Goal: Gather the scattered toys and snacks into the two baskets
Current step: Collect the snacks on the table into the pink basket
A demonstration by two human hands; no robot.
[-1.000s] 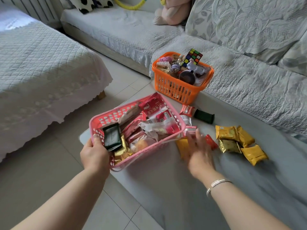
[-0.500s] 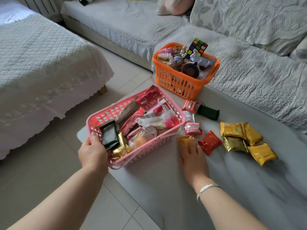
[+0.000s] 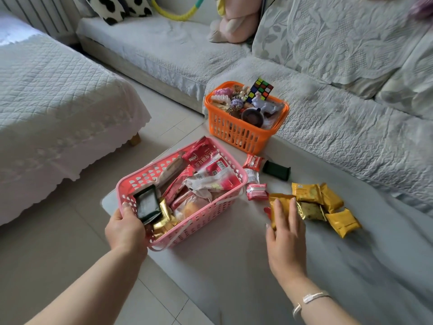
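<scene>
My left hand grips the near left corner of the pink basket, which is full of snack packets. My right hand lies flat, fingers apart, on a yellow packet, with a red packet's edge showing under the thumb side. Right beside the fingers is a cluster of gold packets. Two red-and-white packets and a dark green packet lie between the baskets. The orange basket holds toys, with a puzzle cube on top.
The baskets and packets rest on a grey table whose near left corner overhangs tiled floor. A quilted sofa runs behind it, with a pink plush toy on it. A covered bed stands at the left.
My right hand has slid to the right with the yellow and red packets under it, up against the gold packets. My left hand keeps its hold on the pink basket.
</scene>
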